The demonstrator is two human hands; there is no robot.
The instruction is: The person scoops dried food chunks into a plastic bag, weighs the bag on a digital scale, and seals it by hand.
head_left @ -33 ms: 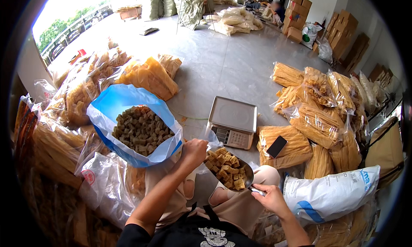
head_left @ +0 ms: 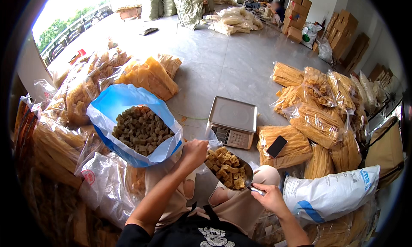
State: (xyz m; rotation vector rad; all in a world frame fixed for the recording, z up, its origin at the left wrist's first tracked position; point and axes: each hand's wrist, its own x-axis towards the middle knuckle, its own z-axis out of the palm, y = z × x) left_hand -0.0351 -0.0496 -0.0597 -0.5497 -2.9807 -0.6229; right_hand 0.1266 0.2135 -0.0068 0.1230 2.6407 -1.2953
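My right hand (head_left: 271,199) grips the short handle of a metal scoop (head_left: 249,175). Light-brown, rough cubes (head_left: 225,167) fill the scoop, which is held between my knees. Just left of its mouth, my left hand (head_left: 195,153) is closed on a clear plastic bag (head_left: 213,139); most of the bag is hidden behind the hand and scoop. A large blue-and-white sack (head_left: 165,147) stands open on my left, with many darker grey-brown cubes (head_left: 141,130) inside. Beyond my hands, a digital scale (head_left: 234,114) with a bare metal pan rests on the floor.
Clear-bagged yellow dried sticks (head_left: 315,122) are piled on the right, a black phone (head_left: 277,147) on one bundle. A white sack (head_left: 332,193) lies by my right knee. More bagged goods (head_left: 146,77) crowd the left. Cardboard boxes (head_left: 297,13) and a person (head_left: 279,10) are far back.
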